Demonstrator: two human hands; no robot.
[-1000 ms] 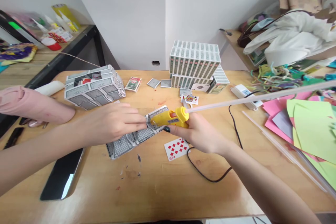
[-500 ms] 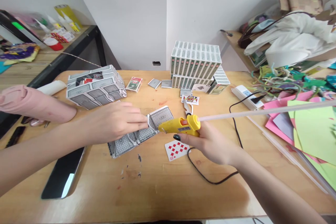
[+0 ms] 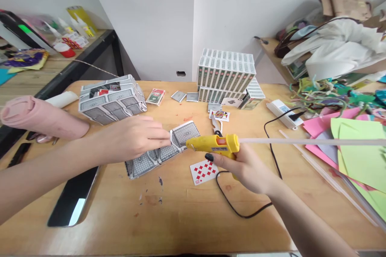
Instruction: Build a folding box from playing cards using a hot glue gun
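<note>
My right hand (image 3: pixel 250 168) is wrapped round a yellow hot glue gun (image 3: pixel 211 144), a long clear glue stick (image 3: pixel 301 141) jutting from its back. The nozzle points left, at the panel of joined grey-patterned playing cards (image 3: pixel 185 133) lying slantwise on the table. Over that panel, my left hand (image 3: pixel 141 136) has its fingers together and its fingertips on a raised card edge; the hand hides part of the panel. A ten of diamonds (image 3: pixel 205 172) lies face up below the gun. Just behind the gun are scissors (image 3: pixel 216 126), partly covered.
Behind stand a box built of cards (image 3: pixel 113 102), a red-edged card pack (image 3: pixel 155 96) and stacked card packs (image 3: pixel 226 72). A phone (image 3: pixel 72 196) and a pink roll (image 3: pixel 45 118) lie left. Right are a power strip (image 3: pixel 283 113), a black cord (image 3: pixel 271 148) and coloured paper (image 3: pixel 358 144).
My right hand has drawn the glue gun slightly right, and the glue stick now lies nearly level instead of rising to the right. My left hand stays at the card panel.
</note>
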